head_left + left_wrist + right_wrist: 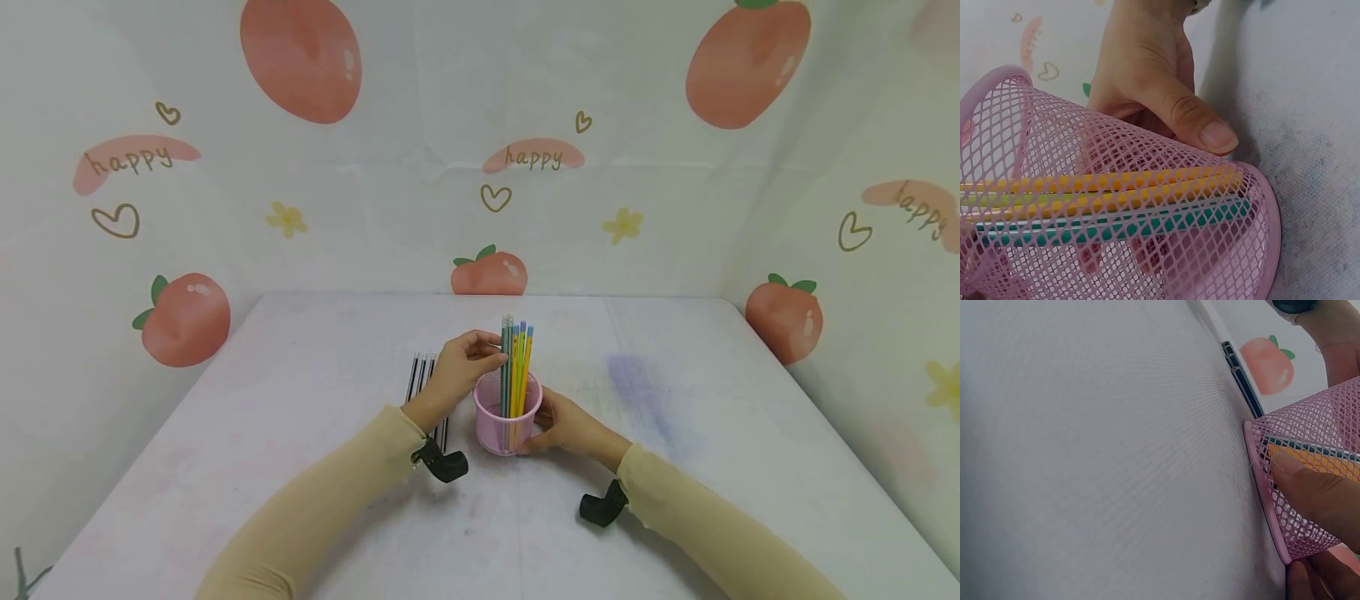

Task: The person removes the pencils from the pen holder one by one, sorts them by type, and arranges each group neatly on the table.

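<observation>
A pink mesh pen holder (495, 435) stands upright on the table. Green pencils (505, 379) and yellow pencils (523, 383) lean inside it, their upper ends sticking out above the rim. My left hand (459, 368) pinches the green pencils above the rim between thumb and fingers. Low on the holder's right side, my right hand (573, 429) grips the mesh wall; its thumb (1316, 494) lies across the mesh in the right wrist view. The left wrist view shows the pencils' lower ends resting near the holder's base.
Several dark striped pencils (422, 373) lie on the white table (315, 367) left of the holder, partly hidden behind my left wrist. A patterned cloth wall (420, 217) rises behind the table's back edge. A black wrist device (442, 462) hangs below my left sleeve.
</observation>
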`<state>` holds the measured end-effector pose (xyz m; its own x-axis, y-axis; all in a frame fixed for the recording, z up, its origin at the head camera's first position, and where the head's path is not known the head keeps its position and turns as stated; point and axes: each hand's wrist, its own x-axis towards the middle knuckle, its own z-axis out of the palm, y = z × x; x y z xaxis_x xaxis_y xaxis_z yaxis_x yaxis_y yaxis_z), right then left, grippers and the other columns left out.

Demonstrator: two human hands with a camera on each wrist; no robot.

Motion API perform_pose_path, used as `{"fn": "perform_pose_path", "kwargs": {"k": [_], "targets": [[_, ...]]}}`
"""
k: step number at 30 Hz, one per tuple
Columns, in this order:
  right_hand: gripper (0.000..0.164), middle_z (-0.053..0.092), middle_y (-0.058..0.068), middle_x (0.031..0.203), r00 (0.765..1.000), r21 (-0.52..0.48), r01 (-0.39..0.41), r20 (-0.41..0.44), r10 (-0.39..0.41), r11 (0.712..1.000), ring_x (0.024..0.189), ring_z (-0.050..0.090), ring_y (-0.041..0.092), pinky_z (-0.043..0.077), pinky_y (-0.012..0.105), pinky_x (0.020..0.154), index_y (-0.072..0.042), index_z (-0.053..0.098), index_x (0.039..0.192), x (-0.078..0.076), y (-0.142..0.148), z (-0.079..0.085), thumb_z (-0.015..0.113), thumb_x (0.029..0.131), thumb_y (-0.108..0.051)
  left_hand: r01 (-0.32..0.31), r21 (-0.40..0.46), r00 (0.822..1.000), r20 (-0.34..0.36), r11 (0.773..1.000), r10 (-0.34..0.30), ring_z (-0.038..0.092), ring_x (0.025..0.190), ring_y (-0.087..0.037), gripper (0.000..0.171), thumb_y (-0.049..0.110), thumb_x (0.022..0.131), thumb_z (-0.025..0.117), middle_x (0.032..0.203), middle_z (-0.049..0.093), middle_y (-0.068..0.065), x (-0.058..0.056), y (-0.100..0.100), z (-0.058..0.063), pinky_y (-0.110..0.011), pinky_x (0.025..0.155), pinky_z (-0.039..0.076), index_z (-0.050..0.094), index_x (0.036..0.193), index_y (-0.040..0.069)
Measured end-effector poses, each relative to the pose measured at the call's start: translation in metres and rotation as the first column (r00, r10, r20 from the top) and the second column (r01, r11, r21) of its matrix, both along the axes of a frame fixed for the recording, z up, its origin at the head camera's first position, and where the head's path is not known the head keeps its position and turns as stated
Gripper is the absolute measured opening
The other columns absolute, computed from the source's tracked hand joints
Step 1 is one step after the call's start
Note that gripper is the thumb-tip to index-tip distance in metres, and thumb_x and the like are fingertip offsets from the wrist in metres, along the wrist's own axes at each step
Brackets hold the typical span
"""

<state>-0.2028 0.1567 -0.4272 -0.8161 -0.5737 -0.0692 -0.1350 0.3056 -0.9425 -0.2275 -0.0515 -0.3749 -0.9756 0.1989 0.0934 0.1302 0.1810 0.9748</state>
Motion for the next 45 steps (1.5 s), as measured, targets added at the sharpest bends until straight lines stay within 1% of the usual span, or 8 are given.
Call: {"fn": "perform_pose_path", "kwargs": {"k": [4,11,16,21,28,34,38,45], "targets": [[0.098,0.042,0.018,0.148,1.000,-0.013,-0.005,-0.010,0.005,1.000,0.136,0.041,0.037,0.033,0.049,0.113,-0.002,0.024,0.151,0.000,-0.001,0.000,0.083,0.073,-0.004,-0.014,0.010,1.000,-0.015,1.000,0.014,0.064,0.092,-0.016,0.024,0.011,0.090,0.069,0.103,0.066,-0.010,0.001,-0.001,0.003,-0.029,0.086,0.057,0.064,0.113,0.006],[0.100,0.041,0.019,0.149,1.000,-0.037,-0.018,-0.009,0.018,0.999,0.136,0.041,0.037,0.033,0.048,0.114,-0.002,0.022,0.152,0.000,-0.001,0.000,0.083,0.072,-0.001,0.005,0.108,1.000,-0.027,0.994,-0.002,0.065,0.088,-0.014,0.025,0.005,0.091,0.065,0.103,0.061,-0.014,-0.002,-0.004,0.010,-0.031,0.084,0.058,0.060,0.116,-0.001],[0.104,0.040,0.017,0.151,1.000,-0.016,-0.005,-0.002,0.005,1.000,0.137,0.040,0.036,0.032,0.048,0.114,-0.005,0.020,0.153,-0.001,-0.001,0.001,0.084,0.072,-0.003,0.006,0.143,0.998,-0.057,0.990,0.003,0.065,0.086,-0.013,0.026,0.003,0.091,0.064,0.100,0.059,-0.011,-0.004,-0.008,0.020,-0.034,0.081,0.059,0.058,0.116,-0.003],[0.104,0.039,0.015,0.151,1.000,0.009,0.010,0.006,-0.010,1.000,0.138,0.040,0.034,0.032,0.047,0.114,-0.006,0.021,0.153,-0.001,0.000,-0.001,0.085,0.071,-0.004,0.004,0.218,0.996,-0.092,0.976,0.017,0.065,0.086,-0.013,0.027,0.001,0.091,0.064,0.096,0.058,-0.007,-0.004,-0.015,0.036,-0.036,0.082,0.059,0.057,0.117,-0.005],[0.103,0.037,0.017,0.152,1.000,-0.008,-0.001,0.010,0.001,1.000,0.138,0.039,0.036,0.031,0.048,0.114,-0.003,0.020,0.153,-0.001,0.000,-0.001,0.083,0.072,-0.003,-0.039,0.329,0.990,-0.115,0.944,0.081,0.065,0.086,-0.008,0.028,0.002,0.092,0.064,0.095,0.060,0.000,-0.007,-0.030,0.057,-0.033,0.082,0.059,0.055,0.117,-0.006],[0.102,0.039,0.017,0.151,1.000,-0.008,-0.004,0.006,0.004,1.000,0.137,0.040,0.035,0.032,0.047,0.114,-0.004,0.022,0.153,-0.002,0.000,-0.002,0.084,0.072,-0.003,-0.104,0.404,0.981,-0.112,0.909,0.161,0.066,0.081,-0.010,0.020,0.003,0.091,0.064,0.091,0.059,0.001,-0.010,-0.045,0.071,-0.029,0.078,0.060,0.058,0.110,0.005],[0.102,0.039,0.016,0.151,1.000,-0.009,0.004,0.017,-0.004,1.000,0.137,0.040,0.034,0.032,0.047,0.114,-0.005,0.022,0.153,-0.002,0.000,-0.002,0.084,0.071,-0.003,-0.137,0.417,0.974,-0.109,0.898,0.200,0.067,0.077,-0.008,0.018,0.002,0.092,0.063,0.089,0.059,0.000,-0.014,-0.056,0.075,-0.029,0.076,0.060,0.059,0.108,0.010],[0.100,0.040,0.018,0.150,1.000,-0.006,-0.002,-0.003,0.002,1.000,0.136,0.041,0.035,0.033,0.047,0.114,-0.003,0.023,0.152,-0.001,0.000,-0.002,0.084,0.072,-0.003,-0.193,0.398,0.963,-0.099,0.897,0.251,0.067,0.077,-0.008,0.030,0.004,0.091,0.066,0.088,0.063,0.003,-0.024,-0.077,0.071,-0.025,0.072,0.060,0.057,0.119,0.005]]}}
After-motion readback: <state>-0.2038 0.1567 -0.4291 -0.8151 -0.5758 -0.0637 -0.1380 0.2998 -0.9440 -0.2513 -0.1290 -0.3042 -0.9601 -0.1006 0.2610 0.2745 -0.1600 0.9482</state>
